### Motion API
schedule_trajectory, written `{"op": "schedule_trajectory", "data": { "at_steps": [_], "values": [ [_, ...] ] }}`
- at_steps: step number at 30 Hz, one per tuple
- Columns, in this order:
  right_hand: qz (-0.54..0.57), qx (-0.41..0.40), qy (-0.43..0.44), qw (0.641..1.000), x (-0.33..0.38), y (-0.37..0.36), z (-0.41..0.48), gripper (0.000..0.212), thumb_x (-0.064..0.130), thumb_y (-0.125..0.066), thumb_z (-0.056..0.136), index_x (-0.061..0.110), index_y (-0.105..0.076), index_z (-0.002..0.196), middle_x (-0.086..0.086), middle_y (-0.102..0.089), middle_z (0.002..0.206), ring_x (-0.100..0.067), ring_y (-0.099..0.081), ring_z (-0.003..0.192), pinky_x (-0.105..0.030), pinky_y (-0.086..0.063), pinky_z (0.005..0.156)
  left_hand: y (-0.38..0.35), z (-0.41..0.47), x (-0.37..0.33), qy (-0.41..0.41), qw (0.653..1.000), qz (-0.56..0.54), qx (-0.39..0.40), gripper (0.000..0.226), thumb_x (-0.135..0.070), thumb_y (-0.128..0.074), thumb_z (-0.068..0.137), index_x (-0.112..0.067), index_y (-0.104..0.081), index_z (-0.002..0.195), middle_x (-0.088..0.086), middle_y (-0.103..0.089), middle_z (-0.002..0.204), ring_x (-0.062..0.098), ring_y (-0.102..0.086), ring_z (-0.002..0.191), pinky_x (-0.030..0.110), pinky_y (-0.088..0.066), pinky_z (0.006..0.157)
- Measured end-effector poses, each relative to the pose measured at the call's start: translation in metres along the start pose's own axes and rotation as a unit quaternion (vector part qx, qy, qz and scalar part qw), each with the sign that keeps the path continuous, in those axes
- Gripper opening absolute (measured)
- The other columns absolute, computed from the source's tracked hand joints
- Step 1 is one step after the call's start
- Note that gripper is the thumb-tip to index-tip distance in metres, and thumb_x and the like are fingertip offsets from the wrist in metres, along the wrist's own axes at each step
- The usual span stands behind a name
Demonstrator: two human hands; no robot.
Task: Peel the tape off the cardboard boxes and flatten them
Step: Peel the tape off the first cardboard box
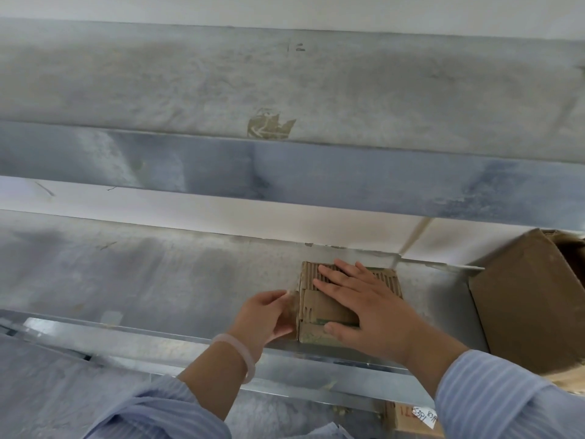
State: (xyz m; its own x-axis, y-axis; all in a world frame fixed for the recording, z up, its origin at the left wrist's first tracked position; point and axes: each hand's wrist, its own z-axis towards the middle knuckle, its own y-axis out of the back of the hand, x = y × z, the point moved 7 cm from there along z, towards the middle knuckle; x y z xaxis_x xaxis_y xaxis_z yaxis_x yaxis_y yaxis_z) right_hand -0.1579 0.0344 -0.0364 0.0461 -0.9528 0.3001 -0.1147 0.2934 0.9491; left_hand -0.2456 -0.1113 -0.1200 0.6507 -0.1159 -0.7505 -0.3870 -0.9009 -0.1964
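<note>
Pressing down with straight, spread fingers, the right hand (pixel 364 307) lies flat on a small box (pixel 318 308). The box sits flattened on a grey metal shelf (pixel 158 280), near the front lip, in the head view. The left hand (pixel 264 315), just beside the box's left edge, pinches what appears to be a strip of clear tape (pixel 292 301) between thumb and curled fingers; the strip is blurred and runs up to that edge. A pale bracelet (pixel 243 353) circles the left wrist. A big box (pixel 525 299) stands at the shelf's right end, apart from the small one.
</note>
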Motion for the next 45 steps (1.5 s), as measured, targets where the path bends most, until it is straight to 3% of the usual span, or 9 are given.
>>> {"op": "schedule_trajectory", "data": {
  "at_steps": [3, 6, 11, 17, 21, 29, 38, 42, 45],
  "values": [
    [-0.001, 0.0, 0.0, 1.0, 0.0, 0.0, 0.001, 0.073, 0.07, -0.03, 0.084, 0.046, -0.013, 0.151, 0.027, 0.002, 0.157, 0.007, 0.02, 0.142, -0.021, 0.02, 0.114, -0.002, -0.004, -0.002, 0.015, 0.997, -0.048, 0.051, 0.02, -0.002, -0.062, 0.091, 0.001, -0.064, 0.111, 0.02, -0.073, 0.095, 0.028, -0.073, 0.083, 0.032, -0.06, 0.064],
    [0.0, -0.001, 0.0, 1.0, 0.0, 0.0, 0.0, 0.073, 0.071, -0.029, 0.084, 0.047, -0.012, 0.151, 0.027, 0.001, 0.157, 0.007, 0.019, 0.142, -0.022, 0.019, 0.115, -0.004, -0.002, -0.005, 0.018, 0.997, -0.032, 0.071, 0.026, -0.002, -0.064, 0.089, 0.0, -0.062, 0.115, 0.02, -0.072, 0.104, 0.03, -0.071, 0.095, 0.037, -0.061, 0.076],
    [0.003, -0.004, 0.0, 1.0, 0.0, -0.001, -0.001, 0.073, 0.071, -0.03, 0.084, 0.047, -0.014, 0.15, 0.027, -0.001, 0.157, 0.008, 0.018, 0.142, -0.024, 0.017, 0.116, -0.006, 0.005, -0.012, 0.014, 0.981, 0.186, 0.051, 0.013, -0.014, -0.065, 0.091, -0.011, -0.065, 0.104, 0.011, -0.072, 0.103, 0.025, -0.069, 0.099, 0.042, -0.058, 0.087],
    [0.007, -0.004, 0.0, 1.0, 0.001, 0.0, -0.001, 0.073, 0.071, -0.03, 0.084, 0.045, -0.016, 0.151, 0.026, -0.001, 0.158, 0.007, 0.018, 0.142, -0.024, 0.016, 0.117, -0.013, 0.01, 0.003, 0.042, 0.996, 0.071, 0.045, 0.006, -0.004, -0.056, 0.095, -0.004, -0.061, 0.091, 0.01, -0.072, 0.075, 0.021, -0.069, 0.072, 0.038, -0.061, 0.071],
    [0.007, -0.003, 0.001, 1.0, 0.001, 0.002, 0.0, 0.074, 0.07, -0.031, 0.084, 0.044, -0.016, 0.151, 0.026, -0.001, 0.157, 0.007, 0.018, 0.143, -0.023, 0.017, 0.116, -0.013, 0.016, 0.006, 0.029, 0.996, 0.087, 0.006, 0.007, -0.008, -0.057, 0.096, -0.002, -0.059, 0.099, 0.014, -0.07, 0.086, 0.026, -0.07, 0.082, 0.045, -0.059, 0.08],
    [0.01, -0.004, -0.002, 1.0, 0.0, 0.0, 0.0, 0.073, 0.069, -0.032, 0.084, 0.044, -0.016, 0.151, 0.025, -0.001, 0.158, 0.006, 0.017, 0.143, -0.025, 0.015, 0.117, -0.008, 0.012, -0.005, -0.097, 0.945, 0.295, -0.103, 0.01, -0.021, -0.058, 0.095, -0.017, -0.05, 0.093, 0.007, -0.064, 0.092, 0.021, -0.068, 0.078, 0.03, -0.06, 0.058],
    [0.001, -0.001, -0.001, 1.0, 0.001, 0.0, -0.001, 0.073, 0.07, -0.03, 0.084, 0.045, -0.014, 0.151, 0.026, 0.001, 0.158, 0.008, 0.02, 0.142, -0.021, 0.02, 0.114, 0.001, 0.011, 0.002, -0.043, 0.976, 0.194, -0.086, 0.013, -0.016, -0.066, 0.09, -0.015, -0.054, 0.096, 0.009, -0.067, 0.095, 0.023, -0.072, 0.078, 0.04, -0.062, 0.065],
    [0.0, -0.001, 0.0, 1.0, 0.001, 0.0, -0.001, 0.073, 0.07, -0.031, 0.085, 0.045, -0.015, 0.152, 0.026, 0.0, 0.158, 0.008, 0.02, 0.141, -0.021, 0.02, 0.113, 0.0, 0.01, -0.007, -0.101, 0.942, 0.305, -0.1, 0.011, -0.017, -0.063, 0.092, -0.015, -0.053, 0.091, 0.006, -0.067, 0.088, 0.019, -0.071, 0.071, 0.032, -0.061, 0.058],
    [0.0, -0.001, -0.001, 1.0, 0.002, 0.0, 0.0, 0.073, 0.07, -0.031, 0.085, 0.045, -0.014, 0.151, 0.026, 0.0, 0.158, 0.008, 0.02, 0.141, -0.021, 0.02, 0.114, -0.005, 0.007, -0.012, -0.132, 0.914, 0.367, -0.113, 0.011, -0.019, -0.061, 0.092, -0.016, -0.05, 0.089, 0.007, -0.066, 0.085, 0.023, -0.068, 0.076, 0.041, -0.061, 0.065]
  ]
}}
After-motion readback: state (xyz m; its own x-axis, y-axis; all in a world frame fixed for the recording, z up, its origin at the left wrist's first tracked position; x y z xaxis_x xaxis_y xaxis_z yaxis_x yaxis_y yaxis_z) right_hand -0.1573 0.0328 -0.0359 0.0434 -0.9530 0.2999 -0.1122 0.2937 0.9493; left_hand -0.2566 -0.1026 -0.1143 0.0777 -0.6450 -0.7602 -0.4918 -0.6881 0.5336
